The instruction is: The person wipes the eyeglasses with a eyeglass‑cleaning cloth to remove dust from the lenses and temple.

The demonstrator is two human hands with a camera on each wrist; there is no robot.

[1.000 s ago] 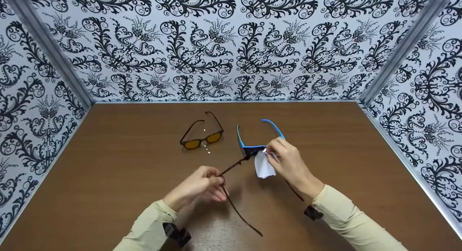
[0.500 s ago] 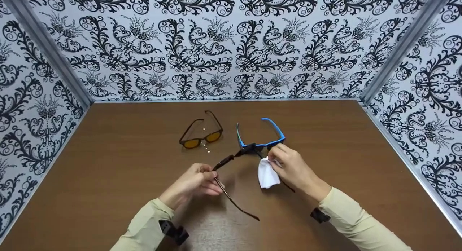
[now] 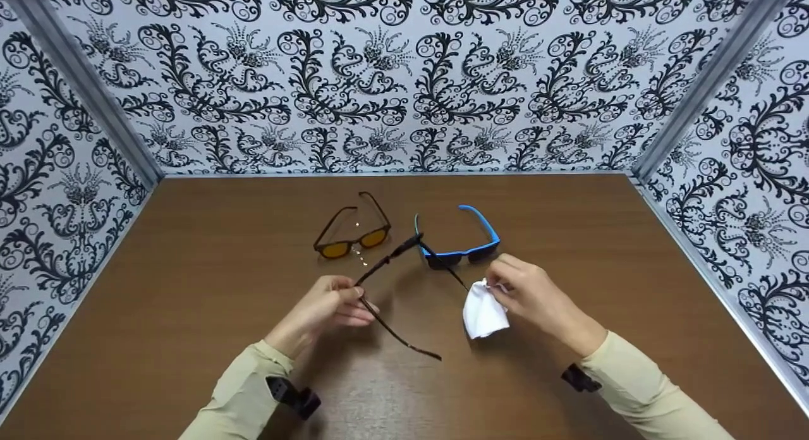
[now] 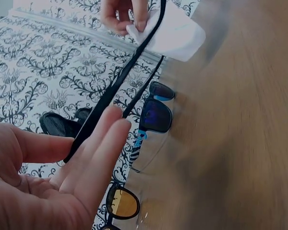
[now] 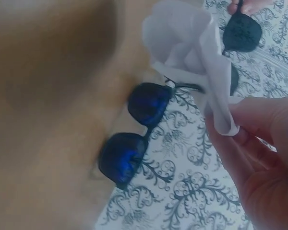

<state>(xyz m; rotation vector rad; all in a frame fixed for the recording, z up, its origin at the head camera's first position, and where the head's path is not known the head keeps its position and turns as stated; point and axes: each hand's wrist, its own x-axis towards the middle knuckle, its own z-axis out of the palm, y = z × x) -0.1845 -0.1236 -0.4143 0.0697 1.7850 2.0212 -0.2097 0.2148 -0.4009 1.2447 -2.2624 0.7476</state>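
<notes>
My left hand (image 3: 325, 307) pinches a pair of dark-framed sunglasses (image 3: 398, 247) near the hinge, between thumb and fingers. Both temples stick out, one toward the front of the table. A white cloth (image 3: 485, 310) hangs from the fingertips of my right hand (image 3: 537, 294), which pinches it by its upper edge. In the head view the cloth overlaps the far temple of the sunglasses. The right wrist view shows the cloth (image 5: 187, 52) bunched and folded. Just beyond the hands, blue-framed sunglasses (image 3: 468, 253) with dark lenses lie on the table, temples spread.
Dark-framed glasses with orange lenses (image 3: 351, 245) lie at the back left of the blue pair, temples unfolded. The brown wooden table (image 3: 208, 238) is bounded by patterned walls (image 3: 392, 79) at the back and sides. Black wrist cameras (image 3: 294, 396) sit on both forearms.
The cloth in my right hand has come away from the lenses, moving right and toward me. My left hand has shifted left with the dark sunglasses, uncovering the blue pair.
</notes>
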